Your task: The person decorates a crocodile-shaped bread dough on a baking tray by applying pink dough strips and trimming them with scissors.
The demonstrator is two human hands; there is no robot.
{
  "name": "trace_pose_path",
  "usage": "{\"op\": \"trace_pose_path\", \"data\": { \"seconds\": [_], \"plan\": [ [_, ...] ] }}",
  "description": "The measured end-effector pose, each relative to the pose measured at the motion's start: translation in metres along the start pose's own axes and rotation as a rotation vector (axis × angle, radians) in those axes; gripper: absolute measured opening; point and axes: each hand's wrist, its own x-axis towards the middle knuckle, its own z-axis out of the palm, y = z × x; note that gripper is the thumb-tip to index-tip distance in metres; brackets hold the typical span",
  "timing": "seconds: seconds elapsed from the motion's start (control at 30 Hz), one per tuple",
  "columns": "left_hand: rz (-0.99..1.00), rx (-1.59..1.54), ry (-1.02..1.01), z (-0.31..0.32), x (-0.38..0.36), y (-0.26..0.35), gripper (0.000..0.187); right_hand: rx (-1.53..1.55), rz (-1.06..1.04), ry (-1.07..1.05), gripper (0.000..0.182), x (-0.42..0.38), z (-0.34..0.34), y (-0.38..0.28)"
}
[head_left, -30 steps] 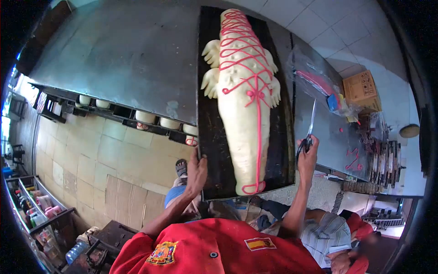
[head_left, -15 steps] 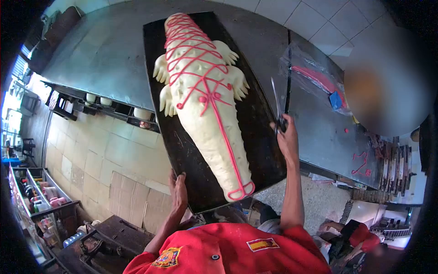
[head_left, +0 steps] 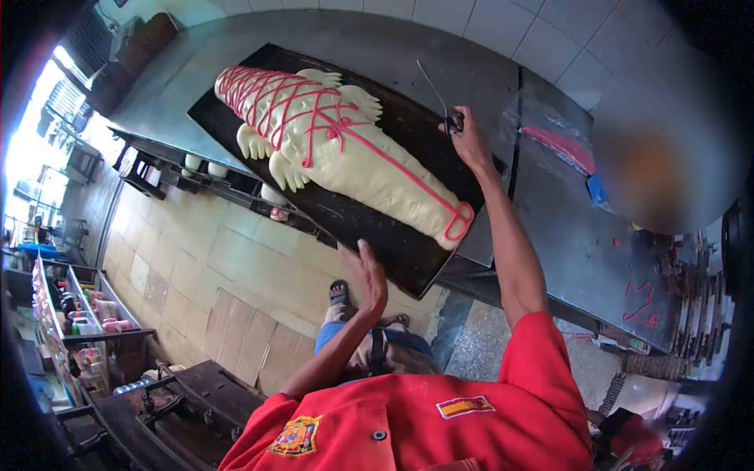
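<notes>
A large crocodile-shaped dough (head_left: pixel 385 173), pale with pink piped lines and clawed feet, lies on a black baking tray (head_left: pixel 408 110). In my right hand (head_left: pixel 470 144) is a pair of scissors (head_left: pixel 453 122), held by the dark handles over the tray's far right side, thin blades pointing up and away. My left hand (head_left: pixel 367 279) is at the tray's near edge, fingers stretched out and thumb overlapping the rim. The tray lies at a slant on the metal table (head_left: pixel 196 55), its near corner jutting past the table edge.
On the right, pink dough in clear plastic (head_left: pixel 559 147) lies beside a blue piece (head_left: pixel 598 191). Pink strips (head_left: pixel 640 304) lie nearer the stacked slats (head_left: pixel 695 314). A shelf of bottles (head_left: pixel 94 310) stands left. Flattened cardboard (head_left: pixel 239 330) covers part of the floor.
The tray and dough have turned, the far end swinging left and the near end right. My left hand's fingers have straightened at its edge. The scissors have moved up and left.
</notes>
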Motion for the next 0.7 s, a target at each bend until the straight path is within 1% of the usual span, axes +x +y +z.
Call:
{"op": "trace_pose_path", "data": {
  "seconds": [0.03, 0.07, 0.1, 0.13, 0.17, 0.2, 0.23, 0.27, 0.3, 0.33, 0.4, 0.43, 0.47, 0.5, 0.53, 0.57, 0.6, 0.63, 0.67, 0.7],
  "plan": [
    [0.137, -0.023, -0.095, 0.0, 0.0, 0.022, 0.071, 0.054, 0.067, 0.005, 0.052, -0.009, -0.019, -0.028],
    [0.138, -0.027, -0.097, 0.006, 0.0, 0.029, 0.071, 0.109, 0.136, 0.006, 0.05, -0.023, -0.037, -0.052],
    [0.107, 0.091, -0.101, 0.015, -0.003, 0.034, 0.074, 0.106, 0.136, 0.007, 0.05, -0.038, -0.05, -0.067],
    [0.078, 0.208, -0.11, 0.024, -0.003, 0.038, 0.078, 0.06, 0.083, 0.028, 0.049, -0.054, -0.062, -0.078],
    [0.127, 0.262, -0.167, 0.032, 0.001, 0.033, 0.082, 0.011, 0.035, 0.05, 0.047, -0.071, -0.074, -0.087],
    [0.129, 0.262, -0.183, 0.034, 0.004, 0.036, 0.082, 0.076, 0.11, 0.011, 0.047, -0.089, -0.087, -0.094],
    [0.203, 0.306, -0.269, 0.032, 0.007, 0.041, 0.084, 0.139, 0.19, -0.026, 0.047, -0.109, -0.097, -0.099],
    [0.282, 0.352, -0.359, 0.031, 0.01, 0.043, 0.086, 0.18, 0.188, -0.01, 0.049, -0.131, -0.102, -0.099],
    [0.285, 0.437, -0.369, 0.031, 0.013, 0.042, 0.082, 0.22, 0.189, 0.011, 0.051, -0.151, -0.107, -0.101],
    [0.295, 0.444, -0.404, 0.025, 0.015, 0.047, 0.082, 0.209, 0.216, 0.035, 0.051, -0.172, -0.11, -0.104],
    [0.318, 0.631, -0.622, 0.0, 0.022, 0.062, 0.076, 0.117, 0.424, -0.044, 0.056, -0.209, -0.116, -0.114],
    [0.509, 0.63, -0.653, -0.014, 0.033, 0.039, 0.068, 0.1, 0.456, -0.015, 0.056, -0.219, -0.119, -0.131],
    [0.559, 0.583, -0.708, -0.033, 0.043, 0.047, 0.06, 0.048, 0.597, -0.085, 0.058, -0.221, -0.123, -0.156],
    [0.485, 0.453, -0.789, -0.051, 0.057, 0.056, 0.044, -0.001, 0.737, -0.157, 0.061, -0.223, -0.122, -0.173],
    [0.678, 0.502, -0.757, -0.067, 0.08, 0.048, 0.038, -0.013, 0.768, -0.134, 0.061, -0.23, -0.115, -0.179],
    [0.727, 0.383, -0.663, -0.081, 0.09, 0.075, 0.032, -0.08, 0.778, -0.138, 0.06, -0.236, -0.105, -0.181],
    [0.814, 0.451, -0.591, -0.092, 0.114, 0.071, 0.031, -0.146, 0.788, -0.15, 0.06, -0.24, -0.097, -0.185],
    [0.965, 0.511, -0.519, -0.102, 0.131, 0.087, 0.03, -0.168, 0.838, -0.163, 0.06, -0.237, -0.091, -0.191],
    [1.04, 0.565, -0.418, -0.105, 0.147, 0.094, 0.032, -0.171, 0.865, -0.155, 0.06, -0.237, -0.085, -0.192],
    [1.03, 0.579, -0.421, -0.107, 0.166, 0.096, 0.034, -0.224, 0.82, -0.146, 0.061, -0.237, -0.076, -0.188]
  ]
}}
